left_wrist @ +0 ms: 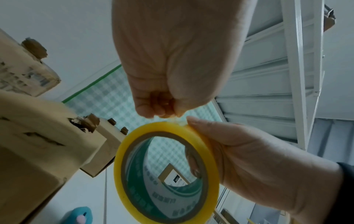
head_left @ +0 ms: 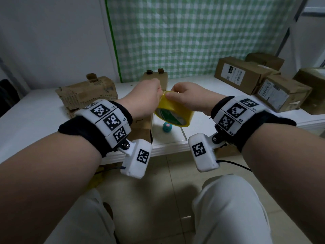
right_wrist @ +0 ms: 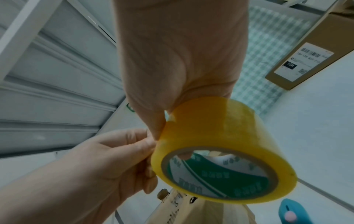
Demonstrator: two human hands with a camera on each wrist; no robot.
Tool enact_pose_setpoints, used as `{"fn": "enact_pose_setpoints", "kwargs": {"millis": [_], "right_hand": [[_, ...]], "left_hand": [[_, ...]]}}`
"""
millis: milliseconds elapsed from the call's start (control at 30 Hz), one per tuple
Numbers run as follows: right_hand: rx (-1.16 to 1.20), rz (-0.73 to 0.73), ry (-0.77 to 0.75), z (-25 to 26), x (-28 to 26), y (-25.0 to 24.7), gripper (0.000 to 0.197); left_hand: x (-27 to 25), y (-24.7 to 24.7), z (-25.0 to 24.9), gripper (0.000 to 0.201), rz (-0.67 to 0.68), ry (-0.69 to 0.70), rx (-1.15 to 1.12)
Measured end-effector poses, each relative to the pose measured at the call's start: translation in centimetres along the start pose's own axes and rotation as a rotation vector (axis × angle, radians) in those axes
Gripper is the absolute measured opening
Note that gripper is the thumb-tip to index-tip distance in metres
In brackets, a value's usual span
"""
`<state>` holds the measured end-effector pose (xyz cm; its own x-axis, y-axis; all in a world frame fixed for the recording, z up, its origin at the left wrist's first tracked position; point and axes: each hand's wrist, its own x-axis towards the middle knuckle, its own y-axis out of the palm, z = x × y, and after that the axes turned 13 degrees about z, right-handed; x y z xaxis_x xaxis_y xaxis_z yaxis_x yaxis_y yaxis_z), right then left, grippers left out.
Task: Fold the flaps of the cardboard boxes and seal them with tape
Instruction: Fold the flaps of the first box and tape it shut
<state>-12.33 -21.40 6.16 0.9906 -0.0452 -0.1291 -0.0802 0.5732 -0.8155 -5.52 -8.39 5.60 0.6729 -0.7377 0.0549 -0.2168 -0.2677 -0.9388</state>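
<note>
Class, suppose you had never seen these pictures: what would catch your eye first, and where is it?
First, the bright yellow roll of packing tape, held up above the white table's near edge. The right hand grips the roll while the left hand pinches at its top rim. Brown cardboard boxes crowd the table's far right, and a small teal cutter lies below the roll.

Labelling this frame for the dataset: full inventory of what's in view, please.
tape roll: 1, yellow, green-and-white core, held in the air between both hands
cardboard boxes: about 7, brown; a worn one far left, others centre and right on the table
table: 1, white
small cutter: 1, teal with pink button, on the table under the tape
checked cloth: 1, green-white, behind
left hand: pinches at the roll's top edge
right hand: grip on the roll, fingers through the core
</note>
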Motion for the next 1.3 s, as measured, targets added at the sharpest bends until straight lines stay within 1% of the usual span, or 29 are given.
{"fn": "enact_pose_setpoints", "kwargs": {"millis": [133,233,300,400,467,567,633,700,767,833,867,967,1033,1100,1167,1267,1300], "right_hand": [[-0.105,0.022,0.033,0.3,0.2,-0.1,0.042],[-0.101,0.007,0.036,0.1,0.3,0.1,0.043],[-0.046,-0.013,0.023,-0.1,0.3,0.4,0.042],[0.025,-0.019,0.012,-0.4,0.4,0.6,0.042],[0.116,-0.031,0.007,-0.8,0.5,0.7,0.038],[0.323,-0.060,-0.004,-1.1,0.3,0.6,0.035],[0.451,-0.046,-0.031,-1.4,0.1,0.5,0.033],[0.612,-0.008,-0.070,-1.7,-0.1,0.4,0.025],[0.677,-0.002,-0.097,-2.1,-0.1,0.5,0.021],[0.639,-0.034,-0.097,-2.1,0.0,0.6,0.021],[0.589,-0.056,-0.090,-1.8,0.1,0.6,0.023],[0.357,-0.087,-0.073,-1.1,0.5,0.0,0.030],[0.246,-0.074,-0.078,-0.4,0.6,-0.5,0.036],[0.162,-0.072,-0.091,0.2,0.8,-0.9,0.042],[0.032,-0.082,-0.089,0.5,0.9,-1.0,0.043],[-0.298,-0.065,0.009,0.1,1.1,-0.4,0.040],[-0.339,-0.063,0.035,-0.2,1.1,-0.2,0.042]], "left_hand": [[-0.2,-0.1,0.0,0.015,0.028,-0.014,-0.051],[-0.4,-0.2,0.5,0.017,0.129,-0.063,-0.278],[-0.5,-0.4,0.9,0.018,0.195,-0.102,-0.443],[-0.8,-0.6,1.1,0.016,0.192,-0.147,-0.541],[-0.8,-0.7,1.0,0.017,0.192,-0.168,-0.575],[-0.8,-0.5,0.7,0.023,0.200,-0.185,-0.662],[-0.7,-0.4,0.5,0.026,0.179,-0.201,-0.712],[-0.6,-0.4,0.5,0.028,0.144,-0.207,-0.737],[-0.6,-0.5,0.6,0.030,0.128,-0.201,-0.740],[-0.6,-0.5,0.6,0.033,0.118,-0.194,-0.654],[-0.5,-0.5,0.5,0.035,0.111,-0.202,-0.556],[-0.3,-0.7,0.2,0.036,0.065,-0.240,-0.246],[-0.3,-0.8,0.1,0.035,0.050,-0.244,-0.169],[-0.4,-0.7,0.1,0.035,0.051,-0.251,-0.133],[-0.6,-0.7,0.1,0.035,0.039,-0.258,-0.163],[-0.9,-1.6,-0.1,0.031,-0.023,-0.266,-0.287],[-1.0,-1.9,-0.2,0.029,-0.029,-0.257,-0.323]]}}
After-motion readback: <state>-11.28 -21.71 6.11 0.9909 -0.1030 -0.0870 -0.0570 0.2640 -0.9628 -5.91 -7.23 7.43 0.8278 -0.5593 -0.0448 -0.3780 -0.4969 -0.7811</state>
